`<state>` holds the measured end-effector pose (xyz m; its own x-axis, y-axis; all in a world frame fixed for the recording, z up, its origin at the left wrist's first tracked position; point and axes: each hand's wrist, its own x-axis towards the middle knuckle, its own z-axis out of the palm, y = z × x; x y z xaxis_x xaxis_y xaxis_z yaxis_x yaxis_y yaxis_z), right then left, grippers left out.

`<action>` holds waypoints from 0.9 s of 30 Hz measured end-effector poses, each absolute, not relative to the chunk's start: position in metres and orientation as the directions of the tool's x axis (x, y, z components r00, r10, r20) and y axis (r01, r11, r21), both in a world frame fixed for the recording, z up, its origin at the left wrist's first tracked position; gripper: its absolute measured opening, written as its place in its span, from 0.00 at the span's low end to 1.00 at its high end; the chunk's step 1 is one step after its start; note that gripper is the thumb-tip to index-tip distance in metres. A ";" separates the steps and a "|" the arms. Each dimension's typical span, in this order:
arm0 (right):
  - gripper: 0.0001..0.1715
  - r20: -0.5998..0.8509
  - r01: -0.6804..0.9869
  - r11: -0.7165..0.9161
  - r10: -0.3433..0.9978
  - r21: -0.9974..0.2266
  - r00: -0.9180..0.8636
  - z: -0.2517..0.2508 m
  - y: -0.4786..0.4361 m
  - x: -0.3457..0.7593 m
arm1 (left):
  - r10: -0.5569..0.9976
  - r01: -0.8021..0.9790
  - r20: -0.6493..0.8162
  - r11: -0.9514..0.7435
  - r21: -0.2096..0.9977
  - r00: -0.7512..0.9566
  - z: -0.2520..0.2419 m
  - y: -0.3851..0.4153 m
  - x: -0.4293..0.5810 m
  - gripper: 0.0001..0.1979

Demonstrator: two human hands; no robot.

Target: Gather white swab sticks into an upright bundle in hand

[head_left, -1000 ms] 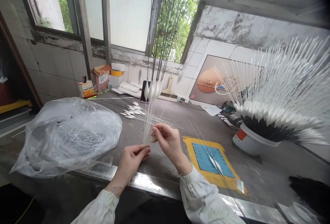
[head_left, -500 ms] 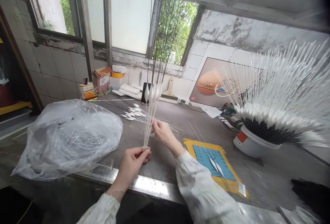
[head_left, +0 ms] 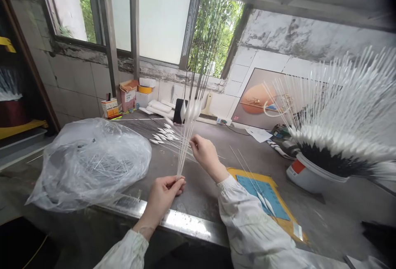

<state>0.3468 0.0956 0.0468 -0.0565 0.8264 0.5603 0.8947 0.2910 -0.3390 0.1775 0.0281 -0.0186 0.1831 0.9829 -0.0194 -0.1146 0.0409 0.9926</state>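
A bundle of several fishing floats (head_left: 192,110) stands upright in front of me, with white spindle-shaped bodies, long white lower stems and thin dark upper stems. My left hand (head_left: 163,197) is closed in a pinch around the bottom ends of the white stems. Higher up, my right hand (head_left: 206,153) has its fingertips pinched at the right side of the bundle, seemingly on a stem; the exact contact is hard to see. Behind the bundle, more white floats (head_left: 167,133) lie in a pile on the dark table (head_left: 204,194).
A clear plastic bag (head_left: 93,161) of thin stems sits at left. To the right, two floats (head_left: 265,203) lie on a blue sheet (head_left: 247,184) over yellow cloth. A white tub (head_left: 312,176) holds many upright floats. A phone (head_left: 178,111) leans at the back.
The view has shifted slightly, so everything appears farther right. My right hand has moved up a little along the stems, and the bundle leans a bit more to the right. My left hand keeps its pinch.
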 end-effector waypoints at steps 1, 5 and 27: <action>0.08 0.594 0.873 0.315 0.803 -0.372 -0.036 0.050 0.089 0.346 | 0.983 -0.116 -0.018 0.040 0.992 0.183 -0.018 0.028 0.177 0.17; 0.13 0.679 0.750 0.425 0.733 -0.507 0.044 0.042 0.066 0.339 | 0.981 -0.118 -0.014 0.037 0.992 0.194 -0.017 0.026 0.176 0.18; 0.10 0.676 0.284 0.623 0.722 -0.728 0.148 0.040 0.035 0.320 | 0.977 -0.199 0.008 0.036 0.979 0.214 -0.024 0.029 0.176 0.18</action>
<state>0.3197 0.0347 0.0399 0.1481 0.7220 0.6758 0.2844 0.6234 -0.7284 0.1764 0.0290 -0.0242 0.2136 0.9769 0.0080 -0.1991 0.0355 0.9793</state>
